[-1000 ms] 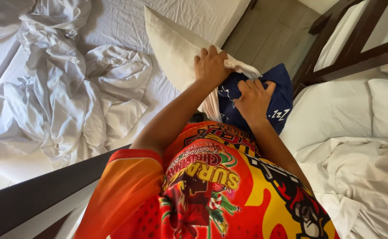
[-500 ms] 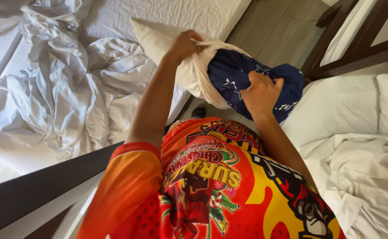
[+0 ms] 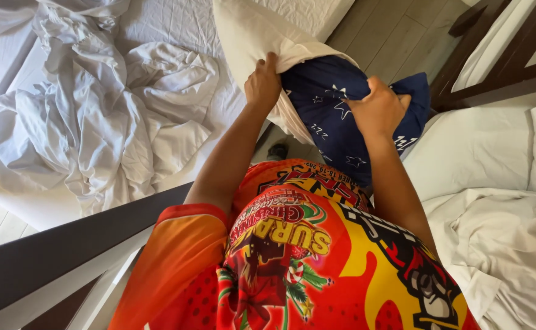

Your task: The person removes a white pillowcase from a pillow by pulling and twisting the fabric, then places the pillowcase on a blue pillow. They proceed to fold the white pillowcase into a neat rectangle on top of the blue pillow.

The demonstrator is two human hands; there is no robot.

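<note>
Your left hand [image 3: 263, 82] has climbed higher than a second ago, fingers pinched on the open edge of the white pillowcase [image 3: 262, 36], while your right hand [image 3: 375, 110] stays clenched on the navy star-print pillow [image 3: 329, 98]. More blue shows now, so the pillow, held above the floor between the two beds, sits about half out of the case.

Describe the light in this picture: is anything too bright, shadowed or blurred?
Head view: daylight washes out the crumpled white sheets, folds still readable; the dark blue pillow is dim where the left hand and right hand grip; everything looks sharp, no evident motion blur.
</note>
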